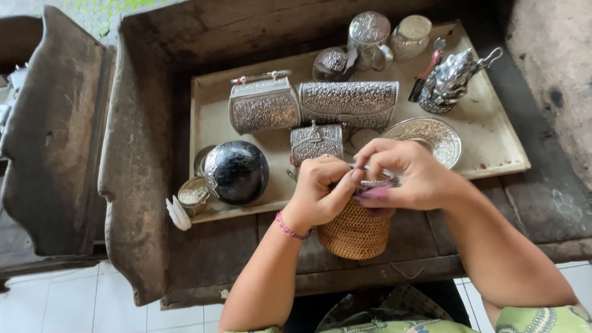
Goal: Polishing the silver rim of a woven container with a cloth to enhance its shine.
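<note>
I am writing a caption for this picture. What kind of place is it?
Probably a craft workshop for silverwork: a worn wooden workbench, a tray of embossed silver boxes, and both hands working on a woven basket.

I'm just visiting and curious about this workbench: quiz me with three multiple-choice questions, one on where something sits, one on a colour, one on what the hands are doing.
1. Where does the woven basket sit?
A. On the dark wooden bench, in front of the tray
B. Inside the tray
C. On the tiled floor

2. What colour is the bracelet on the left wrist?
A. Blue
B. Pink-red
C. Green

3. What are the hands doing?
A. Resting flat on the bench
B. Both lifting the silver plate
C. Both working at the basket's top rim

Answers:
1. A: the basket stands on the wood nearer the person than the tray.
2. B: a pink-red beaded band circles the wrist.
3. C: the left hand and right hand meet over the rim, fingers pinching there.
</note>
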